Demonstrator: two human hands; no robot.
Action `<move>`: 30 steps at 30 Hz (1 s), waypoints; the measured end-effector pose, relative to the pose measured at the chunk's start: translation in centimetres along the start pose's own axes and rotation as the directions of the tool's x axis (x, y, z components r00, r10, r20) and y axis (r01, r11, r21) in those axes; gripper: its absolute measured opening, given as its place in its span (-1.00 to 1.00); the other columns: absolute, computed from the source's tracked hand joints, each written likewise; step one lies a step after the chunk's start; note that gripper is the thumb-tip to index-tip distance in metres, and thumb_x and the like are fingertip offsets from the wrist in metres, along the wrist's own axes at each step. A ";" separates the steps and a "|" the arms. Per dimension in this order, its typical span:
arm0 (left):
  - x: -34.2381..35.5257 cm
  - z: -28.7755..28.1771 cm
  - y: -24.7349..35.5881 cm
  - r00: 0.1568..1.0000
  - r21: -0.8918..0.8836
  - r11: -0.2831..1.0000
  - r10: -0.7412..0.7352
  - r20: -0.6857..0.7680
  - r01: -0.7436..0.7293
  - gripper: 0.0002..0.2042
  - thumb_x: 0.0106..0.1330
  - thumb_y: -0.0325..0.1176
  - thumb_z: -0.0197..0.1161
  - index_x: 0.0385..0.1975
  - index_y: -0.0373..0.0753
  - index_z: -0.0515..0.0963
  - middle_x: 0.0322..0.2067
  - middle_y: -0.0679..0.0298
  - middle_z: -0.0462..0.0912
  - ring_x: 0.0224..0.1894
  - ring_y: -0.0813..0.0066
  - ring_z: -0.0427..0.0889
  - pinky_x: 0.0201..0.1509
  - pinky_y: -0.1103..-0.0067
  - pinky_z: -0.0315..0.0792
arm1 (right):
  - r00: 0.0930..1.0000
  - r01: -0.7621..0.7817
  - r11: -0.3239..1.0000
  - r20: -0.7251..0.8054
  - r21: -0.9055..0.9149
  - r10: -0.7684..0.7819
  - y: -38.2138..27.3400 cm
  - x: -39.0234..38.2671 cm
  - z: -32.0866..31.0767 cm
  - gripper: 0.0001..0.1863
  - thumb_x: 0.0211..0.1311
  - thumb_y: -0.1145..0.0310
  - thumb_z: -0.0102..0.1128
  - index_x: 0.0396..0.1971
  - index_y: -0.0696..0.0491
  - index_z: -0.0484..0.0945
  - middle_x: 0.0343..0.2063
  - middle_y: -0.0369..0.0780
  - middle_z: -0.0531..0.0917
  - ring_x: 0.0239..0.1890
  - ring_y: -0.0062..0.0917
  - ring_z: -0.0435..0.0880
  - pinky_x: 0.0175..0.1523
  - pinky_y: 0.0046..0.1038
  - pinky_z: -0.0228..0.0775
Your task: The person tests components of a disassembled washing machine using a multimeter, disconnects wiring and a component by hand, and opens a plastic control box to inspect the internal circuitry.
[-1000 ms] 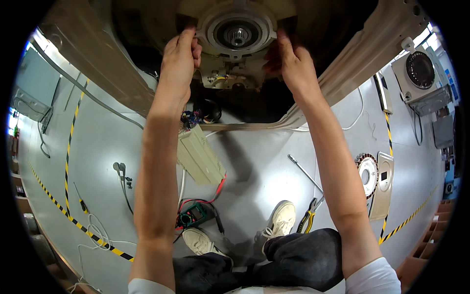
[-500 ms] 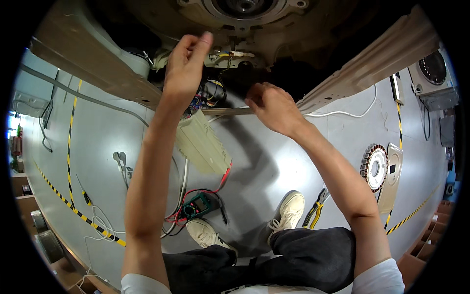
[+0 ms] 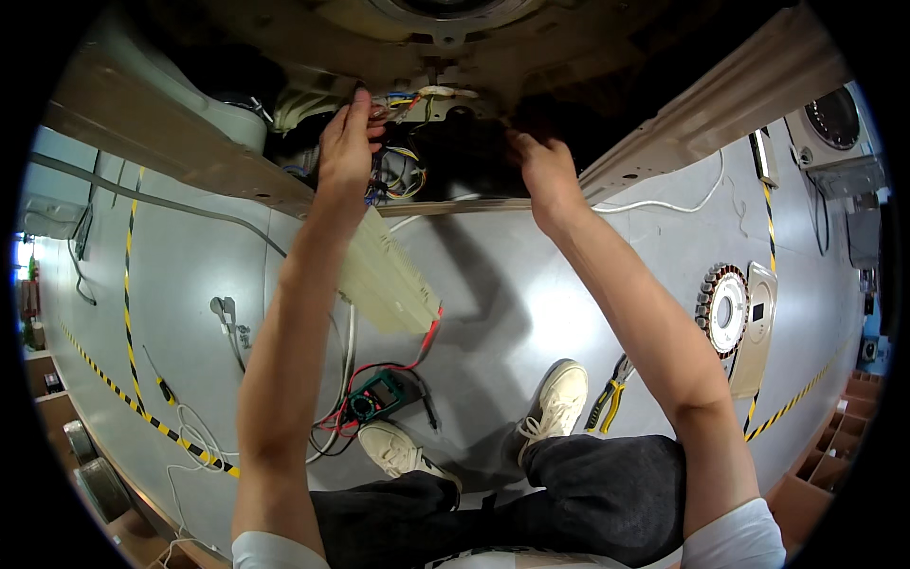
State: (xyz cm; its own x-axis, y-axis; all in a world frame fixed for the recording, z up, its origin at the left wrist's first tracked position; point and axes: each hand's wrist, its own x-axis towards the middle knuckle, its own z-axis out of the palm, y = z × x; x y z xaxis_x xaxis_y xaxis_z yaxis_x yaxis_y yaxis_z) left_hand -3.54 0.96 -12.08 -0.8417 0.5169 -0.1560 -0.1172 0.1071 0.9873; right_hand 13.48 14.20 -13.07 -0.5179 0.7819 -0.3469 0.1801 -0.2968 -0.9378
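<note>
My left hand (image 3: 346, 156) is up at the lower inside of an opened appliance housing (image 3: 171, 128), beside coloured wires (image 3: 403, 166) and a white connector strip (image 3: 441, 93). Its fingers are curled; what they hold is hidden. My right hand (image 3: 545, 171) reaches into the dark recess right of the wiring, bent fingertips lost in shadow. Above them, a round metal hub (image 3: 455, 9) is cut off by the top edge. A beige box (image 3: 389, 270) with red and black leads stands below my left hand.
On the floor (image 3: 493, 256) lie a multimeter (image 3: 374, 398), pliers (image 3: 607, 403), a screwdriver (image 3: 163, 389), cables, a ring-shaped stator (image 3: 725, 308) and a beige panel (image 3: 758, 351). Other machines (image 3: 829, 128) stand at both sides; cardboard boxes (image 3: 829, 450) line the edges.
Both hands have left the hub's sides for the wiring area below. Since half a second ago my right hand rose deeper into the housing and my left shifted slightly down. The view has shifted.
</note>
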 end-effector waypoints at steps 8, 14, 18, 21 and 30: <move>0.4 0.4 -1.8 0.990 -0.296 0.946 -0.110 0.086 0.131 -0.76 0.39 -0.42 0.05 0.00 -0.33 0.36 -0.08 0.14 0.51 0.07 0.30 0.50 0.13 0.42 0.41 | 0.997 0.067 0.964 0.017 0.258 -0.074 0.0 2.3 -0.2 -0.74 0.24 0.43 0.10 -0.10 0.20 0.53 -0.11 -0.21 0.59 -0.03 -0.49 0.50 0.15 -0.45 0.29; 0.5 0.4 -1.8 0.965 -0.367 0.914 -0.080 0.249 0.170 -0.91 0.36 -0.41 0.13 -0.25 -0.22 0.37 -0.15 0.23 0.51 -0.01 0.35 0.55 0.06 0.47 0.44 | 0.990 0.092 0.944 0.069 0.317 -0.120 1.1 3.3 -0.5 -0.73 0.20 0.43 0.19 -0.09 0.14 0.56 -0.12 -0.25 0.60 -0.05 -0.52 0.50 0.13 -0.46 0.31; 1.0 0.3 -2.3 0.966 -0.298 0.938 -0.107 0.237 0.177 -0.89 0.36 -0.35 0.14 -0.23 -0.20 0.39 -0.16 0.26 0.51 -0.05 0.43 0.55 -0.02 0.51 0.44 | 0.994 0.068 0.964 0.067 0.256 -0.088 0.5 3.2 0.3 -0.71 0.27 0.43 0.13 -0.03 0.17 0.52 -0.09 -0.22 0.59 -0.02 -0.47 0.53 0.16 -0.41 0.36; 0.8 0.3 -2.4 0.967 -0.249 0.958 -0.078 0.245 0.140 -0.86 0.35 -0.31 0.17 -0.24 -0.20 0.40 -0.15 0.30 0.52 -0.08 0.49 0.55 -0.08 0.56 0.43 | 0.998 0.030 0.975 0.053 0.221 -0.043 0.3 3.4 0.2 -0.71 0.31 0.42 0.10 -0.01 0.18 0.50 -0.08 -0.20 0.58 -0.01 -0.45 0.53 0.17 -0.41 0.37; 1.3 0.6 -2.4 0.978 -0.165 0.980 -0.076 0.194 0.109 -0.82 0.33 -0.30 0.21 -0.17 -0.19 0.43 -0.17 0.34 0.55 -0.13 0.55 0.56 -0.10 0.62 0.42 | 0.996 0.039 0.983 0.067 0.178 -0.052 0.6 2.6 0.2 -0.68 0.32 0.32 0.12 0.01 0.14 0.50 -0.09 -0.21 0.59 -0.02 -0.45 0.53 0.14 -0.38 0.34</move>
State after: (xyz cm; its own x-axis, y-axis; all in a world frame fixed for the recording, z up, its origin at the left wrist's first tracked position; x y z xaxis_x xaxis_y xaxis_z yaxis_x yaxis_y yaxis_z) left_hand -4.03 1.86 -14.69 -0.7120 0.6623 -0.2334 -0.2934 0.0215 0.9558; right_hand 12.09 15.98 -14.59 -0.5817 0.7575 -0.2964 0.0081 -0.3590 -0.9333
